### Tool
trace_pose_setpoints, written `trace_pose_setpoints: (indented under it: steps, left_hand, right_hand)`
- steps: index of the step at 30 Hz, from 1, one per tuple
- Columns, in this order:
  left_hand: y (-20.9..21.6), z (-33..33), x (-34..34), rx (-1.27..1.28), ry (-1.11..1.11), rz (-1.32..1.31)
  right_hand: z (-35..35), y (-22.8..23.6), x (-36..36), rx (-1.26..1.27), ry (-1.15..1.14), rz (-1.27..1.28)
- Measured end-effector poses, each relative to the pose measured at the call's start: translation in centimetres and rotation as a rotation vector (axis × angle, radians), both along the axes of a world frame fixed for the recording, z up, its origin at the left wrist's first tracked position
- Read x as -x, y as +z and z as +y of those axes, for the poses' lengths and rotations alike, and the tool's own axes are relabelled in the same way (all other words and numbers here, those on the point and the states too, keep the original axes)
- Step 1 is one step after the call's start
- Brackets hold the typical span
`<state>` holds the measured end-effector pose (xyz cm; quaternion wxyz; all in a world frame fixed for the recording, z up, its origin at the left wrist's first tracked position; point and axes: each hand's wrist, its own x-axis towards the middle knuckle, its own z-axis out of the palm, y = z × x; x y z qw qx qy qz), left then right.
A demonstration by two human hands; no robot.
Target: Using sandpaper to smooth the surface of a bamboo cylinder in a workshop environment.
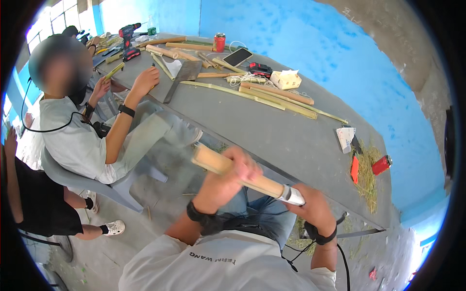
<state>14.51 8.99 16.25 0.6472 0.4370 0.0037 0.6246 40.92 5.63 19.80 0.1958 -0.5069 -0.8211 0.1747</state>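
A pale tan bamboo piece [264, 185] slants across in front of my lap, its far left end blurred. My left hand [235, 175] is closed round its middle. At its right end a white folded sheet [292, 195], perhaps paper, lies against the bamboo. My right hand [313, 207] is closed on this sheet at that end; its fingertips are partly hidden. Both hands are off the table, just in front of its near edge.
On the grey table [310, 145] lie bamboo strips [281, 99], a cleaver [184, 75], a phone [238, 57], a tissue box [285, 79], a drill [129, 41], an orange-handled tool [355, 169], shavings [369, 182] and a red can [382, 165]. A seated co-worker [73, 131] works at my left.
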Motion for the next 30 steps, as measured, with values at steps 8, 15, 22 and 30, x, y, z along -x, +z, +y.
trace_pose_setpoints:
  steps: [8,15,22,30]
  left_hand:
    - [-0.7,0.2,-0.7,0.102,-0.051,-0.177]
    - [-1.0,0.7,0.4,0.162,-0.002,-0.234]
    - [-0.6,0.8,2.4,0.114,0.038,-0.123]
    - [0.0,1.0,2.2,0.065,0.088,-0.093]
  right_hand:
    - [-0.2,0.1,1.0,-0.058,-0.007,0.023]
    - [-0.5,-0.1,-0.3,-0.15,-0.03,-0.067]
    - [-0.4,0.1,-1.5,-0.085,0.031,0.013]
    - [0.1,-0.1,-1.2,-0.153,0.1,0.038]
